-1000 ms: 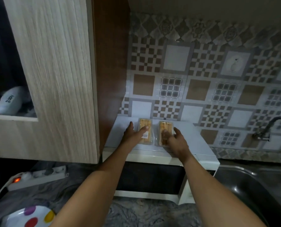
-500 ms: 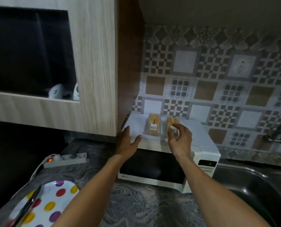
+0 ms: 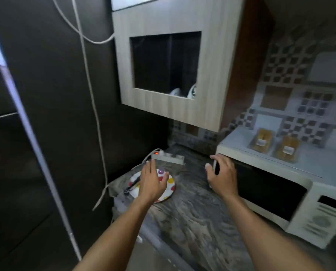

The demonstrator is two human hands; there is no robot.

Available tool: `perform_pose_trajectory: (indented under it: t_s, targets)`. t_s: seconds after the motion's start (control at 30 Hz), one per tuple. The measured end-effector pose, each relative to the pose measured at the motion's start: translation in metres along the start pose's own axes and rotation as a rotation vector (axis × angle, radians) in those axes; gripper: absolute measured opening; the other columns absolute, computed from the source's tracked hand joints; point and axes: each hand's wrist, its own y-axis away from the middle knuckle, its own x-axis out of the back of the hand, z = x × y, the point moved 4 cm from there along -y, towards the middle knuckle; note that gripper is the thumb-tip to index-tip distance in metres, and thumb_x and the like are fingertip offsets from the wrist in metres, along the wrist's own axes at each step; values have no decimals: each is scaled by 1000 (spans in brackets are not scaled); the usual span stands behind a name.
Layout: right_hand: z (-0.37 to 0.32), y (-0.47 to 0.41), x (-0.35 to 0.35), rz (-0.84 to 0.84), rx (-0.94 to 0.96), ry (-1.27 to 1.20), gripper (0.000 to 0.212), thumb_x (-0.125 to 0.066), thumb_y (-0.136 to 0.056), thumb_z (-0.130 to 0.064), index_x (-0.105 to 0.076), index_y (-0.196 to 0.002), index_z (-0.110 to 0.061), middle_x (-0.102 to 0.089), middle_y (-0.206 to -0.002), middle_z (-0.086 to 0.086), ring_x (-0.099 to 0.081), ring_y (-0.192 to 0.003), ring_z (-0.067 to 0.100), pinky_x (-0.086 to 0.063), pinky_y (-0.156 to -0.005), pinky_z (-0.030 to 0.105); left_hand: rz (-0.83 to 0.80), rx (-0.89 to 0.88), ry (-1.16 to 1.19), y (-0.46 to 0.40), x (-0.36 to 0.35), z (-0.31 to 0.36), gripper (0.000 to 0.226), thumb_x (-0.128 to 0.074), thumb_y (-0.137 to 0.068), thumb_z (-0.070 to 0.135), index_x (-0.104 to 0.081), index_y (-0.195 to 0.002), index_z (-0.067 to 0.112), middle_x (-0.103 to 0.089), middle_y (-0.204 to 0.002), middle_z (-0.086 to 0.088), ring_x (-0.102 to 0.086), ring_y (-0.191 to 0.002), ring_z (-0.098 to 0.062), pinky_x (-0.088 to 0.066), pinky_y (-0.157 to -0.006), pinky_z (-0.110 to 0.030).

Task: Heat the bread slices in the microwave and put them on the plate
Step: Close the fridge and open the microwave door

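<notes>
One head-worn camera looks forward and down from standing height over the counter [image 3: 192, 208], turned leftward toward the dark wall; the microwave [image 3: 280, 184] sits close at the right edge, motion-blurred.

Two bare forearms are seen reaching forward over a grey marbled countertop [image 3: 192, 218], with the left hand [image 3: 152, 182] held open above a white plate [image 3: 170, 189] with coloured dots, on which dark tongs [image 3: 131, 185] are laid. The right hand [image 3: 222, 176] is held open, empty, at the left edge of a white microwave [image 3: 300, 194], whose door is closed; two wrapped bread packs [image 3: 262, 140] [image 3: 286, 150] are seen lying side by side on its top. A power strip [image 3: 168, 157] with a red light is seen behind the plate, below a wood-grain wall cabinet [image 3: 210, 61].
</notes>
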Motion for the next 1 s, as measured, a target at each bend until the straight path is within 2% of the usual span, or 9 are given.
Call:
perform_pose_trajectory:
  t_s: [0.2,0.3,0.37,0.5,0.57,0.67,0.8,0.9,1.0]
  targets:
    - [-132,23,-113,-206,216,-152,35,-65,-92,-30,-65,-125,-20,-53,-140,3,-44,-132,22,-35,-111,37,271,161,-309,44,148,-103,83,-40,-99,52,0,-157,10,3,-164,-16,3,-151,-31,-2,-124,-41]
    - [-198,40,-157,-311,301,-231,37,-64,-93,-35,-64,-128,-21,-51,-143,2,-43,-134,20,-35,-112,38,359,148,-463,66,216,-129,82,-40,-99,49,3,-157,10,8,-163,-17,7,-151,-30,2,-123,-42]
    - [-245,58,-183,-384,355,-274,40,-62,-94,-37,-61,-131,-23,-47,-147,-1,-39,-137,19,-31,-113,35,428,195,-563,83,265,-144,81,-39,-99,48,2,-156,7,12,-162,-19,7,-151,-33,3,-123,-44]
    - [-346,105,-225,-564,522,-384,49,-56,-97,-44,-50,-143,-28,-33,-159,-6,-27,-147,14,-25,-120,39,638,295,-771,128,371,-166,81,-39,-95,47,-12,-155,0,-1,-161,-28,-6,-149,-41,-10,-122,-52]
    - [-391,132,-239,-627,631,-420,55,-54,-97,-46,-44,-148,-27,-24,-163,-7,-21,-150,14,-24,-122,41,729,341,-857,156,418,-171,83,-46,-94,44,-12,-155,-1,1,-161,-28,-5,-149,-42,-6,-122,-52]
    - [-451,176,-252,-626,862,-422,62,-52,-98,-48,-38,-153,-25,-13,-167,-7,-11,-153,14,-17,-124,39,890,390,-915,195,475,-170,86,-50,-95,41,-4,-155,0,9,-162,-22,2,-151,-37,-1,-122,-51]
    - [-508,234,-260,-575,1130,-399,70,-49,-97,-49,-26,-158,-22,2,-169,-1,4,-155,18,-7,-126,41,1091,415,-901,231,518,-159,87,-49,-96,41,-1,-155,0,8,-162,-22,2,-151,-35,-5,-122,-52]
    - [-543,267,-260,-513,1234,-402,78,-45,-99,-50,-12,-161,-17,13,-168,4,15,-154,20,2,-126,43,1164,497,-839,247,542,-170,88,-40,-99,50,9,-155,2,14,-162,-20,10,-151,-32,-7,-122,-51]
    - [-563,286,-268,-449,1257,-370,83,-42,-100,-50,1,-162,-15,20,-166,10,18,-153,25,1,-125,48,1146,465,-797,249,555,-188,90,-32,-100,57,13,-153,1,14,-162,-20,13,-151,-29,-6,-123,-49]
